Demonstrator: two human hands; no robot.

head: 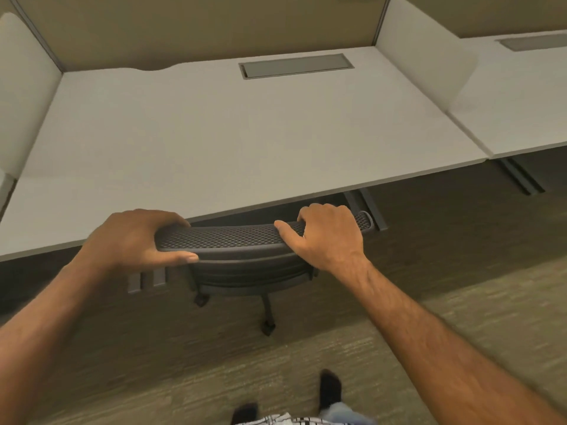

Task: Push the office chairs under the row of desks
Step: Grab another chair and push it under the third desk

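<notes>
Both hands, left hand (132, 237) and right hand (328, 237), grip the chair (233, 237); seemingly under the desk (214, 142).

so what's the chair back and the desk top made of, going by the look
Chair back: black mesh, seemingly woven fabric, on a smooth dark frame, likely plastic; the fine grid of holes shows. Desk top: pale matte sheet, probably laminate; flat, even, no grain.

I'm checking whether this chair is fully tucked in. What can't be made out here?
Head view only:
- Chair seat: hidden under the desk.
- Front casters: hidden by the desk and backrest.
- Fingertips of left hand and right hand: curled behind the backrest.
- Other chairs: outside the frame.
- Feet: blurred.
</notes>
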